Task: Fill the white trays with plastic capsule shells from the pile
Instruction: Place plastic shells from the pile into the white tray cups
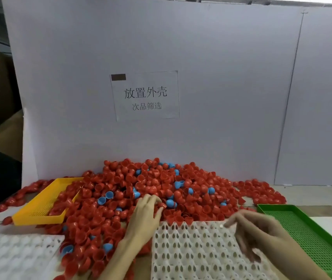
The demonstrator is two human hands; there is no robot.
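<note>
Left fingers (153,200) rest on pile (120,190); right fingers (239,217) over tray (197,249).

A white paper sheet (145,96) fixed to the grey backboard (221,77) carries two lines of printed Chinese characters: the larger upper line reads "放置外壳", the smaller lower line "次品筛选". A dark brown rectangle (118,77) covers the sheet's top left corner; nothing legible shows on it.
</note>
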